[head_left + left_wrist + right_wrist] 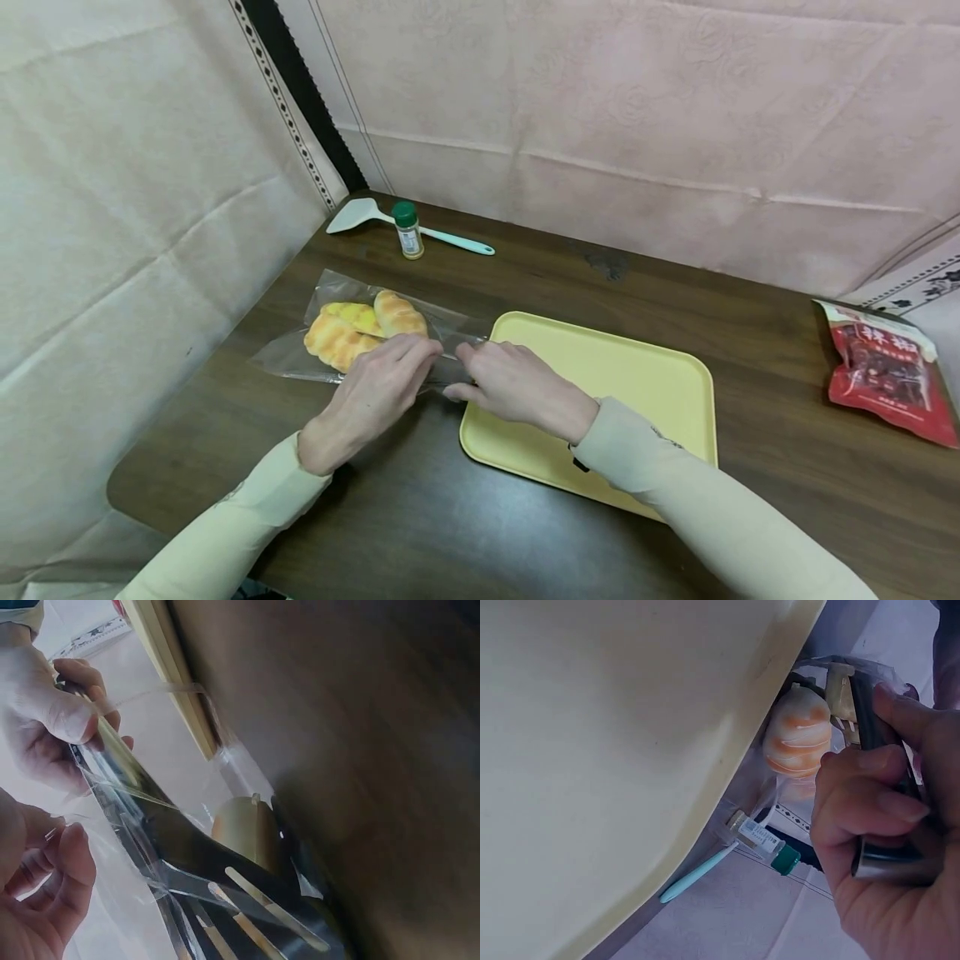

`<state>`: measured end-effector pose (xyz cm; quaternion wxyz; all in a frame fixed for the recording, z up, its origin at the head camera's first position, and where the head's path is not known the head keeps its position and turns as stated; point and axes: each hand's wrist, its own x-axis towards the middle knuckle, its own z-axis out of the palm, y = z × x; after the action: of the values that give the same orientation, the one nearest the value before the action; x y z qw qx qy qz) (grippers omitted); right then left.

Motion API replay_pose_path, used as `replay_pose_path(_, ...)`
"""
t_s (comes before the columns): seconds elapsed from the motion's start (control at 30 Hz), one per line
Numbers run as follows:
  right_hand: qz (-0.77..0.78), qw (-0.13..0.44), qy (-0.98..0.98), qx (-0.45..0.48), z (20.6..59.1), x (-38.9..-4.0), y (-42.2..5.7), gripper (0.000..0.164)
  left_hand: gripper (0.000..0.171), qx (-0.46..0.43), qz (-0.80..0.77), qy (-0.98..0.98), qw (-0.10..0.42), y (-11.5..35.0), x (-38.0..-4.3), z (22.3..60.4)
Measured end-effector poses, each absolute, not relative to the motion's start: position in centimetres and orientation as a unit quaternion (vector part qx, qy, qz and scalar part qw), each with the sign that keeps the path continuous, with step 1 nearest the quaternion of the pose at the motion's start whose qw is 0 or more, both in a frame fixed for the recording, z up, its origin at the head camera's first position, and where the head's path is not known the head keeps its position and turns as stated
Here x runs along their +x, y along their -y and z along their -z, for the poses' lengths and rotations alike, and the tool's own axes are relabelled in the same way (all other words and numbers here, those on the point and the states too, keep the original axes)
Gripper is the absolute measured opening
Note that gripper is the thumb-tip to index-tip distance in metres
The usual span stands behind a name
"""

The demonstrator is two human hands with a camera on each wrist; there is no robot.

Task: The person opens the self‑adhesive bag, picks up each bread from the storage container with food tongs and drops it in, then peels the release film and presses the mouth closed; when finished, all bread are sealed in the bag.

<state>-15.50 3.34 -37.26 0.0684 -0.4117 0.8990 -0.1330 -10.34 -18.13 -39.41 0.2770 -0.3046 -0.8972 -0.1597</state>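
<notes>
Three breads and clear bag lying left of yellow tray; left hand pinching bag, right hand gripping slotted metal tool.

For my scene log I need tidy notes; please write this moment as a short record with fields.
Left hand: at the clear bag, seemingly pinching its edge
Right hand: grips a metal utensil
Bag contents: bread pieces
Right of bread: yellow tray
Back left: green-capped jar, upright, in front of a pale spatula
Far right: red packet
Surface: dark wooden table
</notes>
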Motion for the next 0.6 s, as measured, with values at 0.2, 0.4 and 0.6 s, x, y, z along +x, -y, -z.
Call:
replay_pose_path(0.2,0.138,0.060,-0.905,-0.398,37.3,-15.2,-4.1,0.042,0.021,-0.265,0.174,0.906,0.280,18.3,-10.3,39.5)
replay_pose_path(0.4,0.151,0.055,-0.915,-0.370,36.6,-14.2,-6.9,0.042,0.020,-0.241,0.180,0.912,0.278,18.1,-10.3,39.5)
replay_pose_path(0.6,0.173,0.071,-0.928,-0.323,36.2,-12.5,-10.4,0.041,0.013,-0.236,0.180,0.917,0.265,18.0,-10.2,39.4)
